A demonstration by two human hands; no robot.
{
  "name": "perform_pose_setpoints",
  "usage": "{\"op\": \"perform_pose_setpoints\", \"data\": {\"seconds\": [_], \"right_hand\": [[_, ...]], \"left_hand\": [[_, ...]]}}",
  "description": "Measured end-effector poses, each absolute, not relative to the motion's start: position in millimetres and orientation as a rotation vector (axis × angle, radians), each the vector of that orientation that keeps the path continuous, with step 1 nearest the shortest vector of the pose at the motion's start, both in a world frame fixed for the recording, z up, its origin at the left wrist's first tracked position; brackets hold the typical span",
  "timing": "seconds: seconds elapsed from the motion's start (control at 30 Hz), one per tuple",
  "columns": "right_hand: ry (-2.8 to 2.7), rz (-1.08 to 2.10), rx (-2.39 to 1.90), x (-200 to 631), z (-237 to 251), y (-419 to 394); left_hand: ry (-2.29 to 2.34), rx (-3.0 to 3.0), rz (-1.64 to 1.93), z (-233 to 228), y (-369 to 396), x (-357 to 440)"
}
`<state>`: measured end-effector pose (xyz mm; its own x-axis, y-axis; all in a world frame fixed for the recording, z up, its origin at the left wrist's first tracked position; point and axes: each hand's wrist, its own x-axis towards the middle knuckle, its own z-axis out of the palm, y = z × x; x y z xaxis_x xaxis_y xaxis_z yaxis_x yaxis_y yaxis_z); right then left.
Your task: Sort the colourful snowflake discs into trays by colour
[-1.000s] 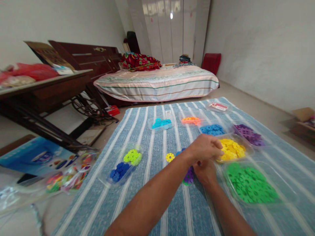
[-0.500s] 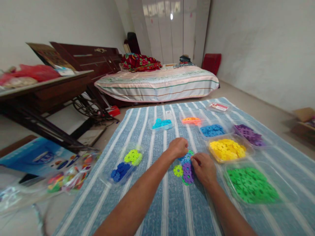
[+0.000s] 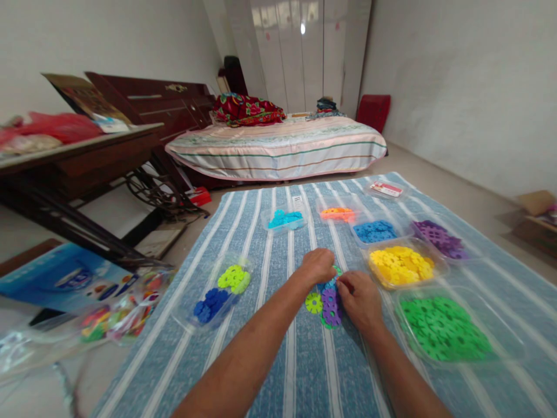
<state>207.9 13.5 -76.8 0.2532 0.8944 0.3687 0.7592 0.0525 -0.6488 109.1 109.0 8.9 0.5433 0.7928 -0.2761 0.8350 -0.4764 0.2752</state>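
A small cluster of joined snowflake discs (image 3: 332,306) lies on the striped cloth, with purple, blue and green pieces showing. My left hand (image 3: 319,265) is closed over its far end, and its fingertips partly cover the blue and green discs there. From the right, my right hand (image 3: 360,301) pinches the edge of the same cluster with curled fingers. What exactly sits between the fingertips is hidden. A lime-green disc (image 3: 314,302) touches or nearly touches the cluster's left side. Right of my hands stand the tub of yellow discs (image 3: 401,266) and the tub of green discs (image 3: 444,328).
Other clear tubs hold lime and dark blue (image 3: 212,305), light blue (image 3: 285,219), orange (image 3: 337,213), blue (image 3: 375,231) and purple discs (image 3: 440,239). A lidded box (image 3: 386,189) lies at the far edge of the cloth (image 3: 256,371). Beyond is a bed (image 3: 278,152).
My left hand has come slightly nearer and lower over the cluster, covering more of the blue discs. My right hand has barely moved. The view has shifted very slightly.
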Motion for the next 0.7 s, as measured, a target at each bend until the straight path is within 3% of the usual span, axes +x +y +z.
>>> {"op": "perform_pose_setpoints", "data": {"seconds": [0.7], "right_hand": [[-1.543, 0.226, -1.737, 207.7, -74.9, 12.4]], "left_hand": [[1.365, 1.542, 0.368, 2.1, 112.8, 84.2]]}}
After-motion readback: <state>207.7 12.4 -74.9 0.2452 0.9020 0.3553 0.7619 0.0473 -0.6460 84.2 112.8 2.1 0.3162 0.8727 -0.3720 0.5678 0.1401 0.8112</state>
